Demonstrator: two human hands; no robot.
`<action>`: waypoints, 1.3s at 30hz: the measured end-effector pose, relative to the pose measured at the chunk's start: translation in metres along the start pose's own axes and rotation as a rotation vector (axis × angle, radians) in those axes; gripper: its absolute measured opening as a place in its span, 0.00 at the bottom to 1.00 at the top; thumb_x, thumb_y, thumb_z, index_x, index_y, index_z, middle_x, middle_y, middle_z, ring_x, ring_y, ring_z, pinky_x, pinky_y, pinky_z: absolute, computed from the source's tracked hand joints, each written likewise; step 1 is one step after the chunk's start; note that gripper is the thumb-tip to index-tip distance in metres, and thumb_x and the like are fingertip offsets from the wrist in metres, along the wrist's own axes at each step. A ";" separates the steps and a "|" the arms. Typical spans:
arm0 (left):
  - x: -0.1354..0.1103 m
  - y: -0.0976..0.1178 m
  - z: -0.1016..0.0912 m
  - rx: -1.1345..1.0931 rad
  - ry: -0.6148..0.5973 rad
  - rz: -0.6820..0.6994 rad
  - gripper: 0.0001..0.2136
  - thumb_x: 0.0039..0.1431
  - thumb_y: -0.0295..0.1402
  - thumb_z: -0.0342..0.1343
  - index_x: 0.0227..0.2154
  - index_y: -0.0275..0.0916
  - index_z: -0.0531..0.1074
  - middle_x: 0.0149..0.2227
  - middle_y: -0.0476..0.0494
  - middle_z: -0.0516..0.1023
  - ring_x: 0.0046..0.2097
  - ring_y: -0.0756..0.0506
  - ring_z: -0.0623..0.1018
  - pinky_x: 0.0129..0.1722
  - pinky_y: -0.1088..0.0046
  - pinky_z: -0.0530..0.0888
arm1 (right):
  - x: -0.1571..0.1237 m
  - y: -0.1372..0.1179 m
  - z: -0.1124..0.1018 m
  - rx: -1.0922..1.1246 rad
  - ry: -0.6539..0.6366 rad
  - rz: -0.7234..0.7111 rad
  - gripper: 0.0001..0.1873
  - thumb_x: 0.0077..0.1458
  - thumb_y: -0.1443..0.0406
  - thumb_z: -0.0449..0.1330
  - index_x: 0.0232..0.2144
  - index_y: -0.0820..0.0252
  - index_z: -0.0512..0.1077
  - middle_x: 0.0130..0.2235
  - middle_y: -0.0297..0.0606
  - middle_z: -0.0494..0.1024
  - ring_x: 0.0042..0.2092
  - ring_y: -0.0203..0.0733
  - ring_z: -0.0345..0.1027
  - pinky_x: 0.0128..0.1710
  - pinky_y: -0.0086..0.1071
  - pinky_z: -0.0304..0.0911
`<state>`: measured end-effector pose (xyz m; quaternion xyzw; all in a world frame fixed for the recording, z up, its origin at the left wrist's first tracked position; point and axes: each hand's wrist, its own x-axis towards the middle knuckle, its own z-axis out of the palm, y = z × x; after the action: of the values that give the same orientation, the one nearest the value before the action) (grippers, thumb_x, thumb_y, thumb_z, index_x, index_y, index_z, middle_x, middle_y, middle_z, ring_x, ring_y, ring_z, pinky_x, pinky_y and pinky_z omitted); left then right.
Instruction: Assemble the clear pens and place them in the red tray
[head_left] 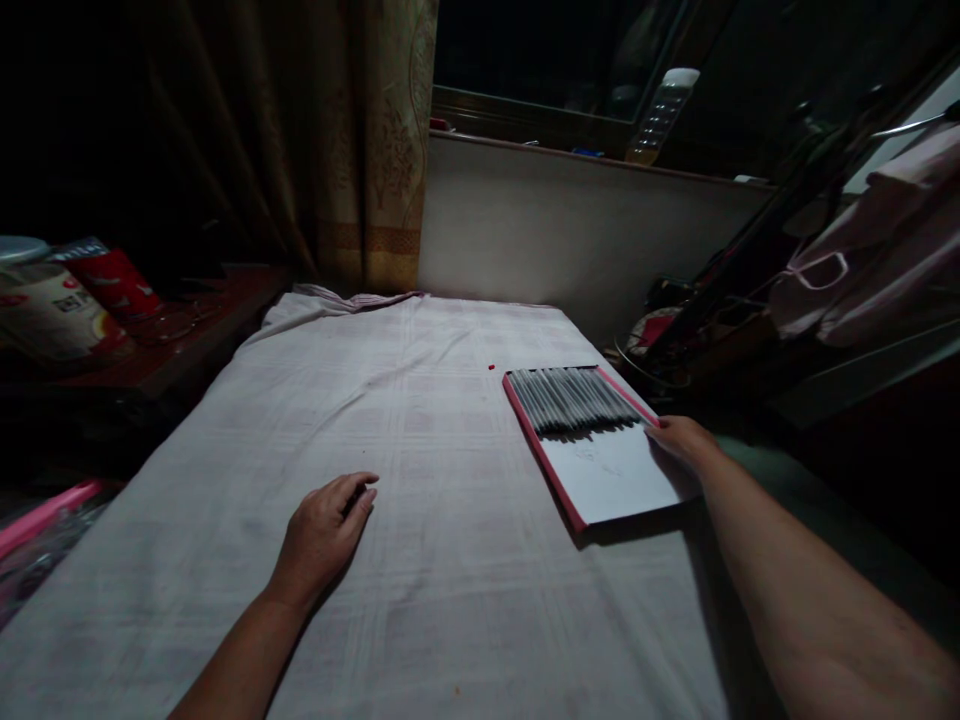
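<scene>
On the right part of the pale checked cloth [450,600] lies a shallow box [551,470] with red-pink sides and a white surface. A row of slim grey pens [574,398] with dark ends lies side by side across its far half. My right hand [681,440] is closed on the box's right edge, fingers partly hidden by the box. My left hand [326,520] rests on the cloth to the left, holding nothing, with loosely bent fingers and a small gap between thumb and forefinger. A tiny red piece [491,367] lies beyond the box's far left corner.
A dark side table at left holds a labelled jar [56,315] and a red can [116,283]. A pink-rimmed container [49,515] stands below. A curtain [375,150] and a sill with a plastic bottle [661,118] are behind. Pink clothing [862,250] hangs at right.
</scene>
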<state>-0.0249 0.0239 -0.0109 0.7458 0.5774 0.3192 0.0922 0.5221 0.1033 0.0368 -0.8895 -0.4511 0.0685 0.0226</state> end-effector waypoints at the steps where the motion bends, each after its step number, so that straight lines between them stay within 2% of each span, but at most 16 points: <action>1: 0.000 0.000 0.000 -0.001 0.001 -0.004 0.13 0.62 0.42 0.50 0.40 0.45 0.77 0.40 0.45 0.84 0.41 0.41 0.83 0.42 0.66 0.78 | 0.000 -0.001 -0.004 0.006 -0.001 -0.019 0.12 0.52 0.65 0.59 0.34 0.62 0.82 0.31 0.47 0.81 0.33 0.50 0.76 0.30 0.35 0.64; 6: 0.004 0.000 0.003 -0.088 0.015 -0.077 0.16 0.62 0.44 0.48 0.42 0.42 0.77 0.42 0.42 0.83 0.43 0.41 0.82 0.44 0.65 0.78 | -0.005 -0.017 -0.033 0.016 0.034 -0.113 0.14 0.55 0.65 0.58 0.38 0.64 0.82 0.34 0.48 0.82 0.36 0.50 0.76 0.33 0.34 0.62; 10: 0.025 -0.003 0.009 -0.245 0.004 -0.152 0.22 0.60 0.47 0.49 0.49 0.39 0.74 0.50 0.37 0.80 0.48 0.40 0.81 0.48 0.63 0.78 | -0.020 -0.045 -0.067 -0.055 0.166 -0.154 0.18 0.56 0.60 0.58 0.45 0.60 0.81 0.43 0.50 0.82 0.44 0.56 0.75 0.36 0.37 0.63; 15: 0.059 -0.011 0.020 -0.253 0.015 -0.226 0.26 0.64 0.48 0.46 0.58 0.37 0.68 0.58 0.32 0.74 0.54 0.39 0.79 0.52 0.61 0.76 | -0.043 -0.079 -0.101 -0.156 0.242 -0.187 0.18 0.54 0.58 0.59 0.42 0.58 0.82 0.42 0.51 0.82 0.42 0.57 0.76 0.35 0.38 0.64; 19: 0.068 -0.009 0.033 -0.197 0.024 -0.219 0.29 0.65 0.47 0.45 0.61 0.32 0.64 0.61 0.27 0.70 0.58 0.36 0.75 0.56 0.55 0.72 | -0.060 -0.098 -0.118 -0.206 0.278 -0.202 0.16 0.51 0.62 0.60 0.41 0.58 0.82 0.41 0.51 0.82 0.41 0.56 0.76 0.36 0.38 0.66; 24: 0.065 -0.002 0.044 -0.099 0.042 -0.189 0.30 0.64 0.47 0.47 0.62 0.31 0.63 0.63 0.28 0.68 0.64 0.34 0.68 0.64 0.52 0.62 | -0.081 -0.117 -0.133 -0.262 0.239 -0.207 0.21 0.50 0.65 0.60 0.47 0.54 0.79 0.46 0.48 0.81 0.46 0.56 0.76 0.38 0.38 0.66; 27: 0.064 0.000 0.045 -0.055 0.043 -0.177 0.30 0.65 0.47 0.46 0.62 0.30 0.63 0.63 0.26 0.68 0.64 0.35 0.68 0.64 0.53 0.62 | -0.088 -0.127 -0.143 -0.274 0.165 -0.278 0.26 0.49 0.68 0.60 0.53 0.53 0.76 0.45 0.45 0.81 0.46 0.52 0.75 0.38 0.35 0.65; 30: 0.064 0.001 0.045 -0.020 0.044 -0.164 0.29 0.65 0.47 0.46 0.62 0.31 0.62 0.63 0.27 0.68 0.64 0.35 0.68 0.63 0.53 0.62 | -0.098 -0.141 -0.152 -0.261 0.110 -0.357 0.28 0.49 0.72 0.59 0.54 0.53 0.75 0.44 0.43 0.82 0.45 0.49 0.76 0.38 0.33 0.64; 34: 0.061 0.003 0.045 0.018 0.055 -0.152 0.29 0.66 0.47 0.45 0.62 0.31 0.62 0.63 0.27 0.68 0.64 0.35 0.68 0.64 0.53 0.61 | -0.134 -0.168 -0.160 -0.326 0.204 -0.388 0.26 0.52 0.71 0.58 0.54 0.52 0.75 0.48 0.47 0.80 0.48 0.54 0.75 0.40 0.36 0.65; 39: 0.060 0.000 0.048 0.050 0.067 -0.147 0.29 0.65 0.46 0.47 0.62 0.31 0.62 0.64 0.29 0.67 0.65 0.35 0.67 0.64 0.55 0.62 | -0.209 -0.205 -0.160 -0.456 0.315 -0.562 0.22 0.60 0.69 0.52 0.55 0.58 0.71 0.43 0.54 0.81 0.46 0.55 0.77 0.40 0.38 0.66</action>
<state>0.0111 0.0898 -0.0260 0.6922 0.6414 0.3218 0.0773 0.2594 0.0595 0.2374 -0.7131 -0.6718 -0.1797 -0.0889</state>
